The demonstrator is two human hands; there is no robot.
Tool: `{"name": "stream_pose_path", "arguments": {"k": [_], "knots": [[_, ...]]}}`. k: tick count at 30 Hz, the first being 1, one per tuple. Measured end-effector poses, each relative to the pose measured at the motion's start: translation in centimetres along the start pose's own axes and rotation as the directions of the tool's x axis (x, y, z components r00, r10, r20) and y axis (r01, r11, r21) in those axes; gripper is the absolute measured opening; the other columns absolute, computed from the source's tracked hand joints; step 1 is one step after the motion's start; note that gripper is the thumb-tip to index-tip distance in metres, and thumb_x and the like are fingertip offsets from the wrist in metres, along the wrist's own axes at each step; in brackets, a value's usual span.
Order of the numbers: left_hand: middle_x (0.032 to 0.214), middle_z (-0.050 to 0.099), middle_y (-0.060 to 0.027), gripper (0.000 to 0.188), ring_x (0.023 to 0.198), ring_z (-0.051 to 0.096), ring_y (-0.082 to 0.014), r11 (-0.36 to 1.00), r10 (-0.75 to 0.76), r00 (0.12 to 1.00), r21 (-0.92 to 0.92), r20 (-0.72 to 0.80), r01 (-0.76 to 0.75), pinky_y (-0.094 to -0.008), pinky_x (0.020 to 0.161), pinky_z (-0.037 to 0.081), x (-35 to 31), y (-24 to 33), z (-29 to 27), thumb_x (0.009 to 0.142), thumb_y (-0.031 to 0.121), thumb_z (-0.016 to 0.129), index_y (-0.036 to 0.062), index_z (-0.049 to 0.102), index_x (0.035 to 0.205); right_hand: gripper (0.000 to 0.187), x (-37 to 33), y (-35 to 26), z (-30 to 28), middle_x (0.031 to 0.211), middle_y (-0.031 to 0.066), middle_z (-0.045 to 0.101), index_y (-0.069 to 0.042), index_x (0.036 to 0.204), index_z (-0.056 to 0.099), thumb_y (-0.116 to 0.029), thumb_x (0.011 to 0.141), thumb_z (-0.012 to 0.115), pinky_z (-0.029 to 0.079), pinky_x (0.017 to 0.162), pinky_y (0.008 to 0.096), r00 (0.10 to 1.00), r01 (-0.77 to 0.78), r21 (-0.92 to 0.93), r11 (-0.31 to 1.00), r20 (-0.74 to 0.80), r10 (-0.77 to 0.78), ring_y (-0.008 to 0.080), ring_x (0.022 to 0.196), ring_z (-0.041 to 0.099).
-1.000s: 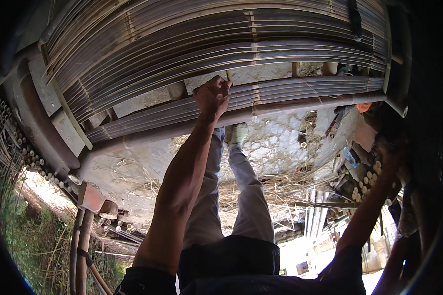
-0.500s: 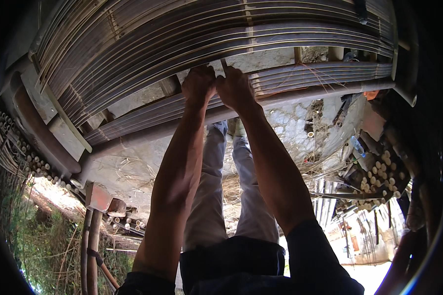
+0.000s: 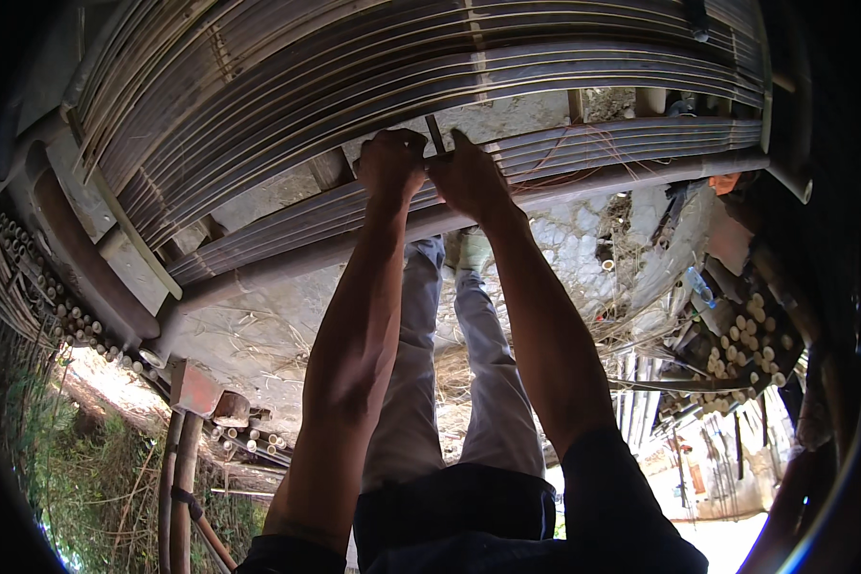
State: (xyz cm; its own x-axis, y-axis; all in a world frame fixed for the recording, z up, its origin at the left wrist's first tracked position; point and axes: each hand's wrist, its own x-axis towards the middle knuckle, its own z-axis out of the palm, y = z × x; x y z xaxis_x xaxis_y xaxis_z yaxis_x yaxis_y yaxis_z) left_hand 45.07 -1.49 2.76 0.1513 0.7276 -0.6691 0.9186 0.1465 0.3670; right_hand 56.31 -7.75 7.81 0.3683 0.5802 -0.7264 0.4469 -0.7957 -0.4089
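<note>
My left hand [image 3: 392,165] and my right hand [image 3: 471,176] meet, closed, over the front band of long bamboo slats [image 3: 287,226]. The left fingers are curled into a fist; the right hand's knuckles press close beside it. Whatever they pinch is hidden by the hands. A narrow dark strip [image 3: 434,134] stands up between them on the far side; whether either hand holds it, I cannot tell. Thin reddish strands [image 3: 598,143] lie loosely over the slats right of my right hand. Along the near edge, a round bamboo pole [image 3: 306,256] passes under my wrists.
Beyond a gap, a wider band of slats [image 3: 354,96] spans the frame. A thick curved bamboo piece [image 3: 86,249] stands at the left. Cut bamboo lengths [image 3: 746,340] are stacked at the right by a plastic bottle [image 3: 699,285]. A reddish block [image 3: 193,386] sits at lower left.
My right hand has shifted slightly right and nearer to me, and more of the dark strip shows between the hands. The left hand stays closed at nearly the same place.
</note>
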Motion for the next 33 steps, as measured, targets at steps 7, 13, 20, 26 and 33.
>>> {"name": "stream_pose_path", "arguments": {"k": [7,13,20,26,33], "knots": [[0.084,0.059,-0.0031,0.035,0.079,0.054,-0.0100,0.023,0.232,0.961,-0.987,-0.149,-0.158,-0.0417,0.095,0.049,-12.8,-1.2,-8.0,0.103,0.032,0.044,0.0030,0.050,0.123,0.048,-9.6,1.7,-8.1,0.113,0.0211,0.064,0.005,0.128,0.053,-0.026,0.091,0.055,0.058,0.058,0.0292,0.870,-0.144,0.946,0.292,0.262,-0.418,0.0208,0.073,0.070],[0.083,0.046,-0.0013,0.043,0.081,0.054,-0.0150,-0.365,0.522,0.806,-0.927,-0.278,-0.083,-0.0516,0.103,0.043,-22.0,5.1,-12.1,0.102,0.025,0.044,-0.0013,0.037,0.134,0.035,-11.8,2.7,0.3,0.111,0.0166,0.067,0.001,0.118,0.062,-0.010,0.086,0.068,0.057,0.080,0.0358,0.739,0.474,0.511,0.717,0.211,-0.640,0.0258,0.094,0.069],[0.127,0.060,-0.0183,0.051,0.122,0.055,-0.0276,0.740,0.026,0.919,-0.611,-0.394,-0.283,-0.0382,0.104,0.039,-13.8,-1.7,-5.1,0.096,0.033,0.059,0.0010,0.048,0.134,0.017,-23.8,26.4,-10.2,0.092,0.0153,0.072,0.002,0.099,0.068,-0.011,0.089,0.068,0.055,0.072,0.0312,0.947,0.017,0.071,0.997,-0.321,0.007,0.0200,0.080,0.070],[0.114,0.066,-0.0193,0.041,0.108,0.064,-0.0315,0.880,0.412,0.786,-0.020,-0.460,-0.474,-0.0392,0.093,0.049,-7.1,-2.4,0.0,0.092,0.021,0.064,0.0025,0.052,0.127,0.008,-56.7,59.7,-16.4,0.069,0.0111,0.062,-0.005,0.070,0.061,-0.010,0.073,0.068,0.047,0.070,0.0448,0.767,-0.642,-0.318,0.698,-0.244,0.594,0.0303,0.074,0.062],[0.128,0.062,-0.0134,0.050,0.123,0.055,-0.0319,0.928,0.359,0.933,-0.103,-0.016,-0.359,-0.0477,0.106,0.033,-1.7,-3.7,1.7,0.097,0.042,0.051,0.0131,0.050,0.138,0.067,-67.4,57.0,-18.9,0.119,0.0161,0.059,-0.005,0.122,0.054,-0.038,0.068,0.076,0.044,0.097,0.0414,0.319,-0.540,-0.801,0.258,0.088,0.943,0.0263,0.116,0.054]]}}
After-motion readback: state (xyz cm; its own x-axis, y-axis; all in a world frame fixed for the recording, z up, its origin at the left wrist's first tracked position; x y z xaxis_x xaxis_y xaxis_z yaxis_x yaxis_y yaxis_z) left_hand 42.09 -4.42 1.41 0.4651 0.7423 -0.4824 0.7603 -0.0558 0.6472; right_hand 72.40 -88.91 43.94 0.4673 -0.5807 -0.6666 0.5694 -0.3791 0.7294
